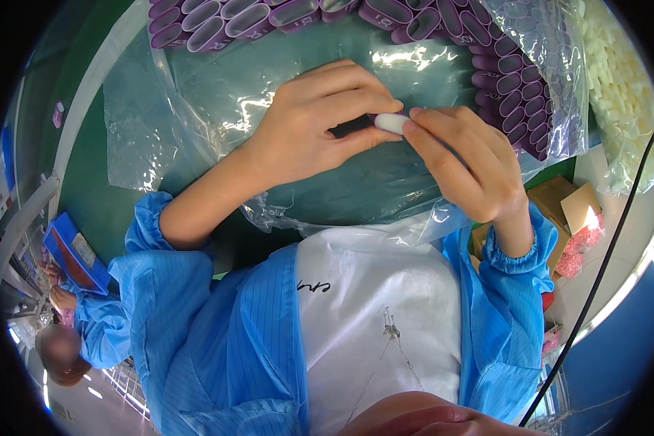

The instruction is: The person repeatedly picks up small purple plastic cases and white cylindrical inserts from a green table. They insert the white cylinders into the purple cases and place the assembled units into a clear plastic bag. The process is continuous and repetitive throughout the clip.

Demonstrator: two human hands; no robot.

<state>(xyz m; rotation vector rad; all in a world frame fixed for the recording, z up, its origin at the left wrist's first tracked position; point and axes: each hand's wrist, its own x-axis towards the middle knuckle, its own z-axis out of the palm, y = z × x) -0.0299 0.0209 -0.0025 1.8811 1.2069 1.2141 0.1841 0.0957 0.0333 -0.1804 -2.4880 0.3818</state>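
Over the plastic-covered table my two hands meet fingertip to fingertip. My right hand [476,156] is closed, with thumb and fingertips pinching a small white oval piece [391,123] with a rounded face. From the other side my left hand [320,109] closes around the same spot. A dark purple edge shows between its thumb and fingers, behind the white piece; it looks like one of the purple oval sleeves, but most of it is hidden. Whether the white piece sits inside that sleeve or only against it, I cannot tell.
Hollow purple oval sleeves [207,33] stand packed along the far edge, and more purple sleeves [512,94] at the right, partly under clear film. A clear bag of cream-white pieces [621,94] lies far right. Below are a cardboard box [552,200] and black cable [603,272]. Another person works lower left.
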